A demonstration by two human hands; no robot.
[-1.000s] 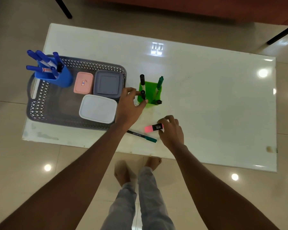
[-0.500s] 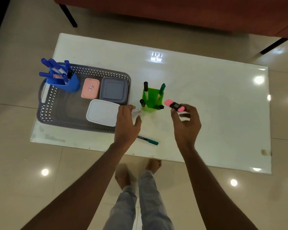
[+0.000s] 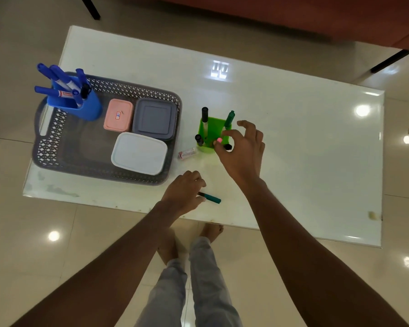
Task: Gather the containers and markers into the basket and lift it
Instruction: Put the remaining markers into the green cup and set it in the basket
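The grey mesh basket on the left of the white table holds a blue holder full of blue markers, a pink container, a grey container and a white container. Right of the basket stands a green holder with several dark markers. My right hand hovers over it, thumb and forefinger pinching a pink highlighter that stands in the holder. My left hand curls its fingers round a teal marker lying near the front edge.
A small white and pink item lies on the table between the basket and the green holder. The table's front edge runs just under my left hand. A reddish sofa stands beyond the table.
My right hand carried the pink highlighter from the table up and left into the green holder. My left hand left the holder, came back toward the front edge and closed on the teal marker.
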